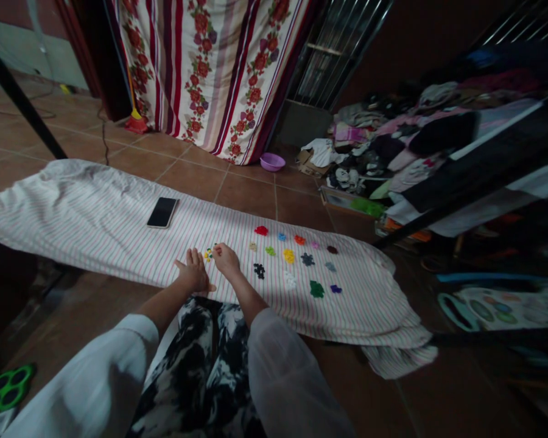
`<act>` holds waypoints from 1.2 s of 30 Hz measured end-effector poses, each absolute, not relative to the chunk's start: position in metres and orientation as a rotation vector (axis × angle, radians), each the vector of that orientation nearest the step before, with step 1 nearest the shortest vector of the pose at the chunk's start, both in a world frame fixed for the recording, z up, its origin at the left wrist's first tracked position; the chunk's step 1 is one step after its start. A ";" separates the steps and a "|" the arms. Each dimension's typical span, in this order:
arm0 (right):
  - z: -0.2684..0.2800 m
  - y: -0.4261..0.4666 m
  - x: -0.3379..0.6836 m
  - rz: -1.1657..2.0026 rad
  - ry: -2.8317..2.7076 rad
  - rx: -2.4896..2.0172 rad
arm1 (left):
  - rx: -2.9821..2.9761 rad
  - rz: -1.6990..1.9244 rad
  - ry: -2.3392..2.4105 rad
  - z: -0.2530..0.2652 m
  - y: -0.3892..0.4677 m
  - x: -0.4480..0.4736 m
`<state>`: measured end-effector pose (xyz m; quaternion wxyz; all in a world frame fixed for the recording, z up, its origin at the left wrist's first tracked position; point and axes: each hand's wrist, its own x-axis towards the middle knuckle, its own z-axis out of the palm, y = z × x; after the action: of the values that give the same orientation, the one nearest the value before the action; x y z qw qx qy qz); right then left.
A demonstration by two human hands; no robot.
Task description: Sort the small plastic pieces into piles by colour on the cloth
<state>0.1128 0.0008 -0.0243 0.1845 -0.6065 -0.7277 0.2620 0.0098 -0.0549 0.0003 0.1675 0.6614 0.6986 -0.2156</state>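
Lying inward from the near edge of the counter [100, 207], pieces [208, 255] sit just left of curled right fingers [218, 249], grip unclear; left fingers [195, 257] spread flat.

We are finding no readable text, brand, label, number or sign. On the phone [162, 213] we are seeing only a dark face without legible lettering; on the patterned panel [518, 308] near the right edge we are making out no readable characters.
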 end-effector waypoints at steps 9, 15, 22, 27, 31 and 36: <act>-0.032 -0.003 0.138 0.719 -1.908 -1.654 | 1.886 -0.629 1.997 -0.005 -0.054 0.011; -0.034 0.001 0.162 0.740 -1.765 -1.560 | 1.863 -0.624 2.008 -0.006 -0.053 0.011; -0.033 0.007 0.217 0.593 -1.625 -1.518 | 1.902 -0.607 1.972 -0.002 -0.055 0.010; -0.034 0.008 0.272 0.400 -1.516 -1.634 | 1.902 -0.628 1.980 -0.001 -0.056 0.011; -0.039 0.007 0.313 0.365 -1.402 -1.750 | 1.902 -0.623 1.975 -0.003 -0.056 0.010; -0.042 0.005 0.349 0.392 -1.328 -1.956 | 1.917 -0.609 1.979 -0.009 -0.054 0.009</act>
<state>0.3489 0.0053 -0.0418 0.3639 -0.7602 -0.5161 0.1525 0.0090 -0.0541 -0.0086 0.1593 0.6707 0.6924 -0.2131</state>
